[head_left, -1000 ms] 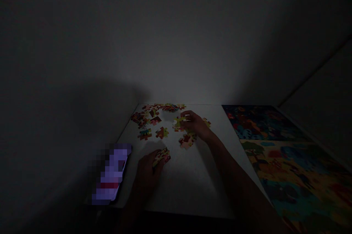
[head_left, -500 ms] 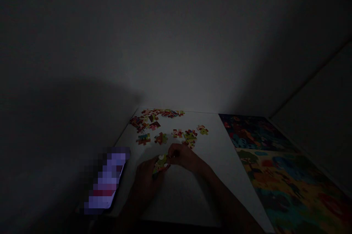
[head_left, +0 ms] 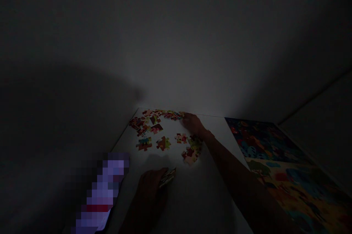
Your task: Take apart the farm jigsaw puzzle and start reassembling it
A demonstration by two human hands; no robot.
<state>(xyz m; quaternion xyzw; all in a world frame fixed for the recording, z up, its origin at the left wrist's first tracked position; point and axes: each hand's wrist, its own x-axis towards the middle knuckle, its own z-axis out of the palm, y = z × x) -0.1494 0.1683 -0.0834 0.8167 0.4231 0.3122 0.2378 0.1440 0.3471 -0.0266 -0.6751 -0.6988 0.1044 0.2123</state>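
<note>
My left hand (head_left: 151,184) is closed around a small stack of puzzle pieces (head_left: 168,177), seen edge-on above the near part of the white table. At the far edge, my right hand (head_left: 191,123) has its fingers curled down onto a yellow-green puzzle piece (head_left: 182,114), at the right end of a row of loose pieces. Below my right wrist, a small cluster of pieces (head_left: 190,155) lies partly covered by shadow and forearm. To its left are a pink-and-red piece (head_left: 180,138), a brown-and-green piece (head_left: 164,143) and a brown-and-blue piece (head_left: 144,143).
Several overlapping puzzle pieces (head_left: 140,123) fill the far left corner of the white table (head_left: 203,197). A lit phone (head_left: 106,186), its screen blurred, stands at the left. Two colourful picture sheets (head_left: 255,136) cover the right side. A wall rises behind. The light is dim.
My right hand has left the stack in my left hand and reached forward to the far row of pieces. My left hand still holds the stack, now turned more edge-on.
</note>
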